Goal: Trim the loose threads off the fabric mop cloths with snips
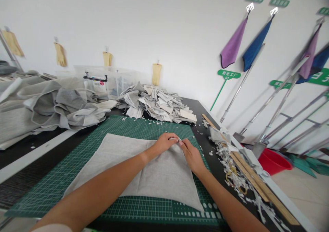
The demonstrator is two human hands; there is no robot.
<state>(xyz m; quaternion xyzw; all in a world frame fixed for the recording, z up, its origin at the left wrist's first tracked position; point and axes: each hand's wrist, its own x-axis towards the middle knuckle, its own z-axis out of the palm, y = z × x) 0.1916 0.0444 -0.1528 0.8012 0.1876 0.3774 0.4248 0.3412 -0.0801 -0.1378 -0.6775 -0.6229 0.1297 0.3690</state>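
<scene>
A square of light grey cloth [133,166] lies flat on a green cutting mat [77,177]. Both my hands meet at the cloth's far right corner. My left hand [166,142] has its fingers curled and pinches the cloth's edge. My right hand [191,154] is closed too, its fingertips pinching the same corner right beside the left hand's fingers. Both forearms stretch across the cloth from the near edge.
A heap of cut grey and cream cloth pieces [156,103] sits beyond the mat. Bulky grey fabric [51,105] is piled at the left. Wooden rulers [246,163] and white trimmings [231,163] line the table's right edge. A red basin [273,160] stands on the floor; mops lean on the wall.
</scene>
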